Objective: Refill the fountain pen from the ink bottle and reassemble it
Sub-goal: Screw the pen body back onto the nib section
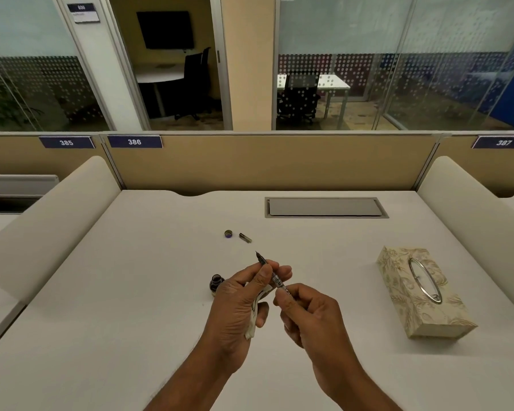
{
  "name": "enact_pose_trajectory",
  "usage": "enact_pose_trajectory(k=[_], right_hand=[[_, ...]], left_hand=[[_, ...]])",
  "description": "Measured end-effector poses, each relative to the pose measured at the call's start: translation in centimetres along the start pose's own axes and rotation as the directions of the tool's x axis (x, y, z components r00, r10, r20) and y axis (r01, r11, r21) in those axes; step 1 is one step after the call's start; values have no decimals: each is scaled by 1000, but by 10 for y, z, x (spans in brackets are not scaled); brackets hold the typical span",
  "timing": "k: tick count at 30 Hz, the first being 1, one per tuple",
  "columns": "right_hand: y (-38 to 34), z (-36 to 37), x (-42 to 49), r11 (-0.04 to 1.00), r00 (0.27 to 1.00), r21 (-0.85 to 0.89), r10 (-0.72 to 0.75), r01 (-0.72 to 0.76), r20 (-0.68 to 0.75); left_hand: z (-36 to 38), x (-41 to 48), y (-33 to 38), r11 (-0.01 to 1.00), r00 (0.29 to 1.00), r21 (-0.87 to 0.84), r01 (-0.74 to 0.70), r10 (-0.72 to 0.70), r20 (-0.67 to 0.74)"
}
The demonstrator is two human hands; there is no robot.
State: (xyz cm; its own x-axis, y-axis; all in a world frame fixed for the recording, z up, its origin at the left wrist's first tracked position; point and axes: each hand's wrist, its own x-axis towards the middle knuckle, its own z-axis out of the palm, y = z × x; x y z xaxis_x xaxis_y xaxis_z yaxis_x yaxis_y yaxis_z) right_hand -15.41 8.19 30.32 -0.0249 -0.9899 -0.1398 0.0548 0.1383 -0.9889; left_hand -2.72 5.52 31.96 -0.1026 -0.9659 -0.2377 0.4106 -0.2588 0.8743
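Observation:
Over the white desk, my left hand pinches the front section of the fountain pen near its nib, which points up and away. A crumpled tissue is tucked in the same palm. My right hand pinches the rear end of the pen's converter. The open ink bottle stands just left of my left hand. Farther back lie the bottle cap and a short dark pen part.
A patterned tissue box lies to the right. A grey cable hatch is set into the desk at the back. Padded dividers flank the desk on both sides, with a partition behind.

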Motion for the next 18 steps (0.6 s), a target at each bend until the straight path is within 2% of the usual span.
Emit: enact_pose_trajectory(k=[7,12,15,18], right_hand=[[-9,-6,4,983,983,111,133,-147,127],[-9,-5,4,999,1000,35,-2,2,7],[-9,-9,3,992,991,-97,-95,86,-92],[-7,-9,1,971,980,-189,-169,148,-101]], left_hand=[[-4,3,1,1000,1000,-3,11,-11,1],[-5,4,-2,1000,999,8,19,-19,-36],[-6,5,-2,1000,998,9,14,-14,-56],[-5,4,-1,1000,998,-16,9,-10,-61]])
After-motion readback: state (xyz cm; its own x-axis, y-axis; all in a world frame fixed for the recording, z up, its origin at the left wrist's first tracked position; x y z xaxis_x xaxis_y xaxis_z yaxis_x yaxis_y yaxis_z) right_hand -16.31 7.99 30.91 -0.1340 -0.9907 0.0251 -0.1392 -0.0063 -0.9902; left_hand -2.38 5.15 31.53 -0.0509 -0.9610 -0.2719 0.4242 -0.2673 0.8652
